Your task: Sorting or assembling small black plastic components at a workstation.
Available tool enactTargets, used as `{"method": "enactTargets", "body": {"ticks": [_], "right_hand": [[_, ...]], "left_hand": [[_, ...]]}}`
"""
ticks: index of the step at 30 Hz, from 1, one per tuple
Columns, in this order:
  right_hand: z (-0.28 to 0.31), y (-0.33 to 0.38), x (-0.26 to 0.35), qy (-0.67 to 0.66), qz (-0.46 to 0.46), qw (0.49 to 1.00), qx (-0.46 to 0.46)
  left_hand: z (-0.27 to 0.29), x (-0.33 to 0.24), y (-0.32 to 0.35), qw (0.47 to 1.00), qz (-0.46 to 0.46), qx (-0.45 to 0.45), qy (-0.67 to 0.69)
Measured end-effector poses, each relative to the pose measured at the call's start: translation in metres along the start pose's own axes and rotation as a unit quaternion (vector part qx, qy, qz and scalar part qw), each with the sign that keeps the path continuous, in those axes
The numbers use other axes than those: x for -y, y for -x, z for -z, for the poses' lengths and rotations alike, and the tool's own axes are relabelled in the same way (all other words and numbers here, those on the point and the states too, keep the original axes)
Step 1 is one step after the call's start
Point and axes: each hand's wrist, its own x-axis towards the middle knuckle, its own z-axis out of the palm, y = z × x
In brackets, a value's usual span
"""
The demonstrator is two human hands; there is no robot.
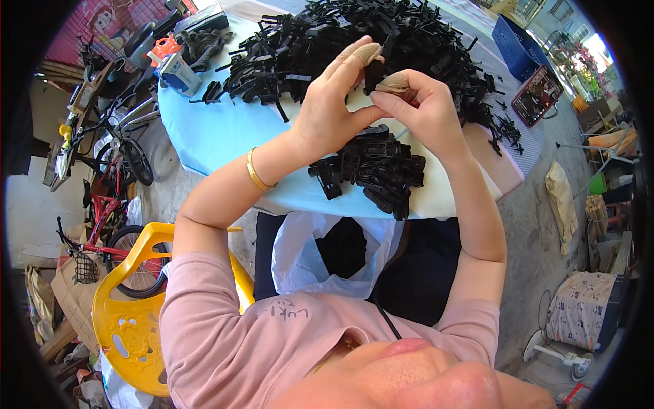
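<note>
From afar I see the left hand (330,109) and right hand (426,109) grasping a small black part (372,76) over the jagged black heap's (327,31) near edge, smooth blue cloth (218,133) lying open at the heap's near left.

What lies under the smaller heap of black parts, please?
Light-blue covering shows left of the smaller heap, cream covering right of it; directly beneath, the heap hides everything.

Parts pile (422,41) far on table (204,136), second heap (381,167) nearer; carton (179,73) left, basket (516,51) and phone (537,97) right.
</note>
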Motion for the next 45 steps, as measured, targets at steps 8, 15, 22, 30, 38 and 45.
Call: {"method": "enactTargets", "body": {"ticks": [8,15,22,30,38,45], "right_hand": [[0.003,0.001,-0.003,-0.096,0.021,0.994,-0.055],[-0.003,0.003,-0.001,0.039,0.032,0.998,-0.038],[-0.006,0.006,0.003,0.037,0.003,0.999,-0.033],[-0.002,0.002,-0.004,-0.009,-0.039,0.998,-0.044],[0.005,0.002,-0.003,0.108,0.055,0.992,-0.043],[0.031,-0.001,-0.014,-0.191,0.020,0.980,0.047]], "left_hand": [[0.004,-0.005,-0.003,0.896,0.200,0.038,0.394],[0.008,-0.003,-0.003,0.891,0.231,0.029,0.391],[0.004,-0.002,0.000,0.919,0.193,0.010,0.342],[0.003,-0.002,0.000,0.985,0.111,0.021,0.128],[0.004,-0.015,0.000,0.994,0.063,0.019,0.086],[0.038,0.004,-0.016,0.822,0.180,0.233,0.487]]}}
